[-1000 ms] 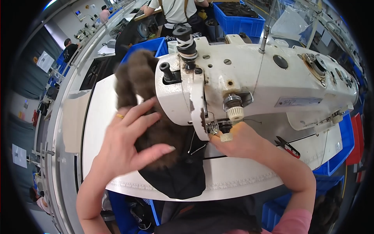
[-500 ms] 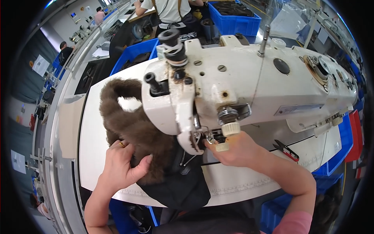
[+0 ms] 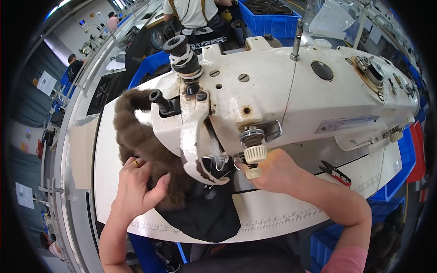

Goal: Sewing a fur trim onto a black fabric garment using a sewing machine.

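Brown fur point(image 3: 136, 129), joined to black cloth point(image 3: 205, 220), lies under the head of a white sewing machine point(image 3: 268, 86). A zipper's teeth show along the cloth just below the machine's curved guard point(image 3: 193, 152). On the fur's near left side is my left hand point(image 3: 136, 189), fingers curled into the pile, thumb raised apart. My right hand point(image 3: 277, 173) reaches in beside the needle area from the right, its fingers bent together. The cream knobs point(image 3: 255, 154) hide its fingertips and whatever they grip.
Red-handled thread snips point(image 3: 336, 174) lie on the white table point(image 3: 282, 211) right of my hand. A ruler strip runs along its front edge. Blue bins point(image 3: 273, 20) stand behind and at the right. A co-worker point(image 3: 195, 16) is beyond the machine.
The machine head appears further left and lower in the picture. My left hand and the cloth have shifted slightly left; my right fingertips have gone behind the knobs.
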Tool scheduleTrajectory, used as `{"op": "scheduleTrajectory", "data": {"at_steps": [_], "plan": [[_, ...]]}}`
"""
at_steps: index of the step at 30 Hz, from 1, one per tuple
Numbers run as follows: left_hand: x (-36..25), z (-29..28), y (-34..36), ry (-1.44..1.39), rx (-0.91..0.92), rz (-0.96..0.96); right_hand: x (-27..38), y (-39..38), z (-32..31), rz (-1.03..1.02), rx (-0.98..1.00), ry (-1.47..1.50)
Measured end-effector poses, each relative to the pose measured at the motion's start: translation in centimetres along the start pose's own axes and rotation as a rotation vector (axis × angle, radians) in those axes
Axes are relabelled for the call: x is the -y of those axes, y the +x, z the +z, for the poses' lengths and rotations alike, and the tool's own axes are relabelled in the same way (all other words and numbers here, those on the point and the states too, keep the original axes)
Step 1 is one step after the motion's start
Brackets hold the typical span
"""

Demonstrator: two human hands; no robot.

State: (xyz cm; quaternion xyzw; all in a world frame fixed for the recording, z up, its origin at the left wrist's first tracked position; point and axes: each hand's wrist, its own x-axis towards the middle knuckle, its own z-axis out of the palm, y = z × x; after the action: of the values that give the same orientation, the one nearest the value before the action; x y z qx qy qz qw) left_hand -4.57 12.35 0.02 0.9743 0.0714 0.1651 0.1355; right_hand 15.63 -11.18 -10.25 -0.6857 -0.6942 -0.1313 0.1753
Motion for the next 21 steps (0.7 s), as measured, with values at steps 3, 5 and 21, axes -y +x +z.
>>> {"op": "scheduleTrajectory", "data": {"at_steps": [3,5,21], "plan": [[0.7,-0.4,0.1,-0.021,0.041,-0.047,0.3,0.1,-0.2,0.004,-0.006,-0.031],[1.0,-0.5,0.4,0.033,0.024,0.024,0.4,0.2,-0.2,-0.002,-0.004,-0.038],[-9.1,3.8,-13.2,-0.645,-0.014,-0.356,6.2,2.8,-2.3,0.251,-0.211,0.552]]}}
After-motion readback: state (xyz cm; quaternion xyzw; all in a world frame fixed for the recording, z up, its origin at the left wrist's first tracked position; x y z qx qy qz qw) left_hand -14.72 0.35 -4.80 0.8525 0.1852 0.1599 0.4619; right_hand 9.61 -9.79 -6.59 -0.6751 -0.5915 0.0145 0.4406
